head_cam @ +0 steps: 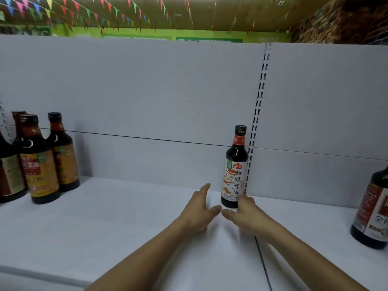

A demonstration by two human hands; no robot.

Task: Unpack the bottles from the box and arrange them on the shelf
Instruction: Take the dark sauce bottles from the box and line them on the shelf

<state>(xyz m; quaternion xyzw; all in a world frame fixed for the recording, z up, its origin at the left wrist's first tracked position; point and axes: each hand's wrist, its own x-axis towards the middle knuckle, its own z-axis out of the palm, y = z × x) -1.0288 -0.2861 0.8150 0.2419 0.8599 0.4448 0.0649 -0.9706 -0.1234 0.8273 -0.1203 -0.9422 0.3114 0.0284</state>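
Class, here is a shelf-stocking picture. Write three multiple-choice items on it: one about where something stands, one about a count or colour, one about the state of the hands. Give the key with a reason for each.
1. Where does the white-label bottle stand?
A. Lying at the shelf's front edge
B. Upright at the back of the shelf, beside the slotted upright
C. Among the bottles on the left

2. What colour are the front labels of the left-hand bottles?
A. Orange-yellow
B. Blue
C. Plain white

3. How are the hands?
A. Both wrapped round the bottle's neck
B. Both clenched into fists
C. Both open, low near the bottle's base

Key: 1 B, it stands upright against the back panel next to the slotted strip. 2 A, the labels show orange-yellow. 3 C, the left hand and right hand have spread fingers and grip nothing.
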